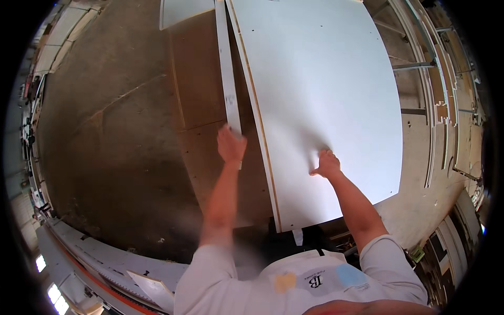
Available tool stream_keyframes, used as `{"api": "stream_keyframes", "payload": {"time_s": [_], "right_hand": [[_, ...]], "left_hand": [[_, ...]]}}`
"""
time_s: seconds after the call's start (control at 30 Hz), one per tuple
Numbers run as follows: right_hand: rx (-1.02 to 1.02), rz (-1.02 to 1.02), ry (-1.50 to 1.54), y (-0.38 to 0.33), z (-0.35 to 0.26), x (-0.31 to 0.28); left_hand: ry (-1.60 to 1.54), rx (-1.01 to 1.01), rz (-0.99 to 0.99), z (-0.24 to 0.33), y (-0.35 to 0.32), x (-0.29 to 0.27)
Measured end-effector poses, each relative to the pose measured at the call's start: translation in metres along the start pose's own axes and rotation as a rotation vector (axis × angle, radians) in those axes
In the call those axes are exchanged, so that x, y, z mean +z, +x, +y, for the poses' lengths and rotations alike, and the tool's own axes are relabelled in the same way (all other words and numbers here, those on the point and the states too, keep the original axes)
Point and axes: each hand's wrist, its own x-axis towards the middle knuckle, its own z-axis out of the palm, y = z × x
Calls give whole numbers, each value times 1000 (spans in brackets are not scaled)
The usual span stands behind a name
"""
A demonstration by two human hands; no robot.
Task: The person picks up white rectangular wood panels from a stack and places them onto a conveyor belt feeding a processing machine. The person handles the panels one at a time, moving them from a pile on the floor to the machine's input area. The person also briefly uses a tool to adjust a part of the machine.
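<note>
So the biggest thing in front of you is the big white panel [325, 105], lying flat and running away from you toward the top of the view, with its raw brownish edge showing along the left side. Under and to the left of it there's a brown board [202, 79] that works as your tabletop, and past that is the dusty concrete floor [105, 131]. Over on the right side you've got a bunch of white strips and frame pieces [436, 105] stacked along the floor.

Next down in size is the narrow white strip [227, 68], lying on the brown board just beside the panel's left edge and pretty much parallel to it.

Your right hand [327, 164] is pressed flat on the panel near its lower left part, fingers spread, so that grip is wide open and not holding anything, just resting on the surface. Your left hand [231, 144] is at the near end of the narrow strip, fingers curled over it, so the grip is closed around the strip's end.
</note>
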Motion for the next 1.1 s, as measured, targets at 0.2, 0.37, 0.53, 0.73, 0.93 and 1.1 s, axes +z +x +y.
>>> {"api": "stream_keyframes", "payload": {"time_s": [0.2,0.37,0.53,0.73,0.93,1.1], "right_hand": [[-26,19,55,-2,4,5],[-141,69,54,1,15,14],[-334,38,450,5,65,56],[-477,91,919,-132,104,89],[-752,97,1010,-264,222,79],[-849,399,669,-332,333,56]], "left_hand": [[27,-268,-266,-60,-209,-67],[-70,-587,-614,-52,-333,-132],[-581,-454,-566,-36,-365,-131],[-757,-215,-420,59,-353,-129],[-748,-39,-242,227,-420,-121],[-1022,21,-134,361,-496,-49]]}}
